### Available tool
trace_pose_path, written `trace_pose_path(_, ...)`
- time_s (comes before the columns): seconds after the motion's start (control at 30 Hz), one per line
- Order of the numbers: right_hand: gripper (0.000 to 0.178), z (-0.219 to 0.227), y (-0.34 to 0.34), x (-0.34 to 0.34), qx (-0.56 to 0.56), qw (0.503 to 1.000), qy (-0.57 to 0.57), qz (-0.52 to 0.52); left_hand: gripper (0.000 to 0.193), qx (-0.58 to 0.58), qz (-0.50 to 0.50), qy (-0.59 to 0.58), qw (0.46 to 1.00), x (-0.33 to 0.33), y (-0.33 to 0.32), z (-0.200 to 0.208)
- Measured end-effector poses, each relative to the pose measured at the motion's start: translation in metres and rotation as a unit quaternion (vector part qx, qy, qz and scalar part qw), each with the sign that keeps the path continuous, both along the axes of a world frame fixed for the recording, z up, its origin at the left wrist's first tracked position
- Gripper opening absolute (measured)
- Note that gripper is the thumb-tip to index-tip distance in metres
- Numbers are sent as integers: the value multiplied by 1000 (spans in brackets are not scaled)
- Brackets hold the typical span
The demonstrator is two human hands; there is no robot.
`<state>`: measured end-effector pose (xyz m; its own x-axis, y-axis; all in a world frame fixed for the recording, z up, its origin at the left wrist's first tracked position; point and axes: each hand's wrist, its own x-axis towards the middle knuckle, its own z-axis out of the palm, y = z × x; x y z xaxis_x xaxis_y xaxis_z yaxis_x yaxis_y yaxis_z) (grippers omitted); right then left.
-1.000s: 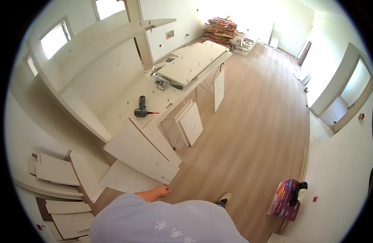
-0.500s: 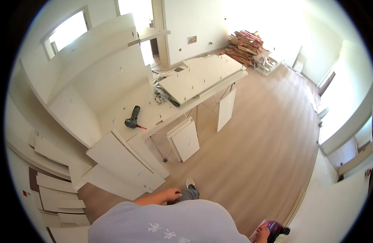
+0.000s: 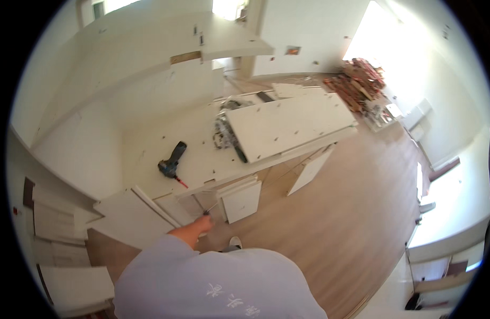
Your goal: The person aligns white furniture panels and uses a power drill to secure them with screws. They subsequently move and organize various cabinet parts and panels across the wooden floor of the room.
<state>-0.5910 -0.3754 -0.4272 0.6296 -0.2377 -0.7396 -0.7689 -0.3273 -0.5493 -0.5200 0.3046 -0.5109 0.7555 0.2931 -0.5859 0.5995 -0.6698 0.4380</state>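
My left hand [image 3: 204, 224] hangs in front of the white cabinet-like unit, low and beside the leaning boards; its fingers are smeared, so whether they are open or closed is unclear. My right hand is out of view. Closest to the left hand is a stack of small white panels [image 3: 242, 203] standing on the floor. On the white worktop [image 3: 194, 159] lies a dark cordless drill [image 3: 171, 161] with a red bit, pointing toward the front edge. Farther along, a large white board [image 3: 293, 125] with small fittings on it rests beside crumpled clear plastic [image 3: 222, 133].
White boards [image 3: 128, 218] lean at the worktop's left end, and another panel [image 3: 311, 169] stands beneath its right part. More boards [image 3: 56, 239] are stacked at the far left. A heap of scrap wood [image 3: 356, 82] sits at the back. Wood-look flooring [image 3: 319, 228] runs along the right.
My view has turned and come nearer the worktop. My left hand has swung forward. My right hand, earlier at the lower right with a purple and dark object, has gone out of view.
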Motion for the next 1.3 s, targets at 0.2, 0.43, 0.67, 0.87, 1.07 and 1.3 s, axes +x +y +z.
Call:
trace_pose_path(0.2, 28, 14, 17, 125, -21, 997, 4, 79, 40, -86, 148, -123, 978, 37, 0, 42)
trace_pose_path(0.43, 30, 15, 22, 268, -31, 988, 1, 151, 33, -48, 133, 8, 990, -56, -51, -4)
trace_pose_path(0.67, 32, 28, 97, 434, -1, 964, -15, 264, 22, 115, -204, -60, 970, -125, -52, -21)
trace_pose_path(0.87, 32, -15, 155, 604, 95, 956, -22, 278, 23, 0, 472, -68, 879, -13, -100, -26)
trace_pose_path(1.07, 42, 46, 223, 737, 272, 949, -29, 157, 29, -133, 569, -310, 750, 232, -73, 103)
trace_pose_path(1.3, 50, 29, 307, 835, 363, 925, -56, -98, 38, -112, 640, -279, 707, 344, -21, 151)
